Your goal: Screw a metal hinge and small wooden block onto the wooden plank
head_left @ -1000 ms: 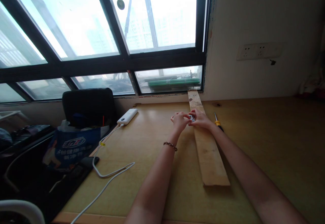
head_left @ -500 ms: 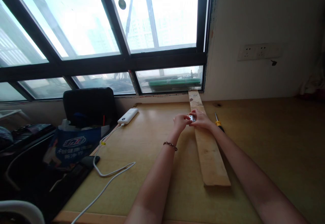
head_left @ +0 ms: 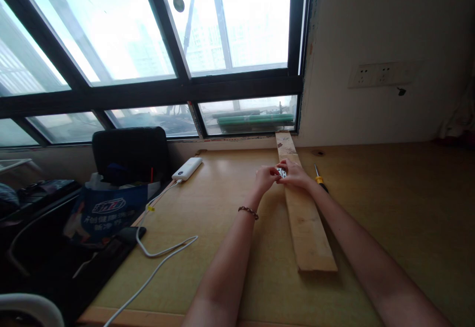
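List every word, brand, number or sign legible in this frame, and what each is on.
"健康": apparently reads so, in the upper of two lines of Chinese characters on the blue bag; the others are too blurred to quote surely.
Outlined logo above those lines, same bag: too blurred to read.
White power bank: dark round mark, nothing legible.
Metal hinge: no readable marking.
Wooden plank: dark marks at its far end, no legible text.

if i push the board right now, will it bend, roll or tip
The board will probably stay stiff, as it looks like straight, solid wood. Rolling or tipping seems unlikely, since its broad face is up above the table. Pushed away, it may soon jam, because its far end appears right by the window frame.
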Action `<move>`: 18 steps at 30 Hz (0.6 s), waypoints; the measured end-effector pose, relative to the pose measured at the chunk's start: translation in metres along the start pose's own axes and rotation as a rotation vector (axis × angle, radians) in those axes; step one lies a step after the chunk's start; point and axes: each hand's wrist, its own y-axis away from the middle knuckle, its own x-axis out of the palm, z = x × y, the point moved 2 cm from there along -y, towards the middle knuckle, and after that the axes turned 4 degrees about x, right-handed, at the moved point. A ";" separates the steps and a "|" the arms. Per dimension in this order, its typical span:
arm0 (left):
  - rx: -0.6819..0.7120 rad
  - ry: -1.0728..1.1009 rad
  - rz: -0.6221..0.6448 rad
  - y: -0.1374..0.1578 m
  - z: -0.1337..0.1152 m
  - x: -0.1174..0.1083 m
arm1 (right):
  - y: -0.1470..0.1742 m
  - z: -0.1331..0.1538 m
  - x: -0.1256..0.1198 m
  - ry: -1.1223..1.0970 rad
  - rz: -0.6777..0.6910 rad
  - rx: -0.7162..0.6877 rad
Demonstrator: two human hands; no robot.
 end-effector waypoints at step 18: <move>-0.536 0.457 -0.425 -0.001 0.059 -0.045 | 0.002 -0.001 -0.001 -0.018 -0.003 -0.008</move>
